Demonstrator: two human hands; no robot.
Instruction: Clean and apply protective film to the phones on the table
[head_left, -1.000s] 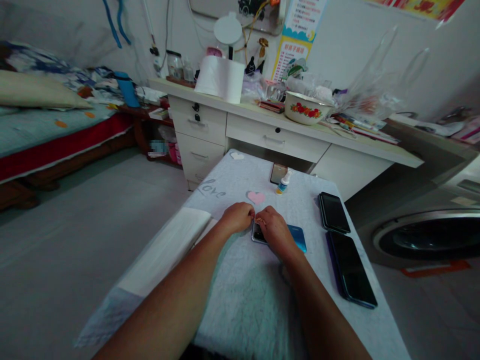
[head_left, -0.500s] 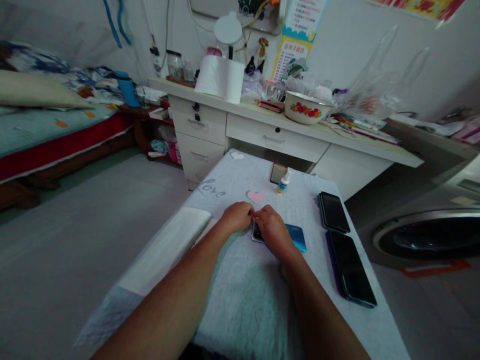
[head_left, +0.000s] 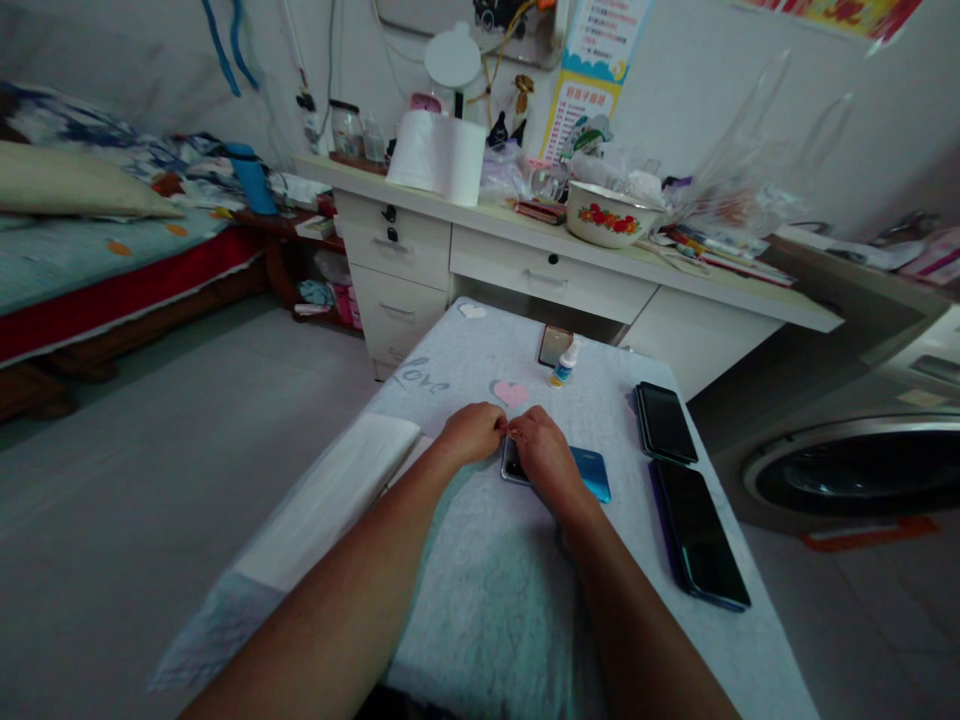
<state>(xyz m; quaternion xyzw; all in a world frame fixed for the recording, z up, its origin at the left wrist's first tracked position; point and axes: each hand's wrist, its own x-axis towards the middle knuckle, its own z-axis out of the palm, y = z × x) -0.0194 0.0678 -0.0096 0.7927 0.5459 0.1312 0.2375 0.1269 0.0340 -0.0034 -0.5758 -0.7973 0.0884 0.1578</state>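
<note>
A blue smartphone [head_left: 591, 474] lies on the cloth-covered table, its dark left end showing below my fingers. Over the phone's middle is my right hand [head_left: 541, 448], fingers bent and pressed together. My left hand [head_left: 475, 433] is closed at the phone's upper left end, its fingertips meeting those of the right. Whatever is pinched between the fingertips is too small to make out. Behind the hands stand a small white-capped spray bottle [head_left: 565, 364] and, flat beside it, another phone [head_left: 555, 346].
Two dark-screened devices, a smaller one [head_left: 666, 422] and a larger one [head_left: 699, 535], lie along the table's right side. A folded white cloth or paper [head_left: 337, 500] covers the left edge. Beyond are a white desk [head_left: 551, 262] and a washing machine [head_left: 862, 470] on the right.
Both hands stay at the same end of the phone with only slight finger movement. The whole view has shifted a little.
</note>
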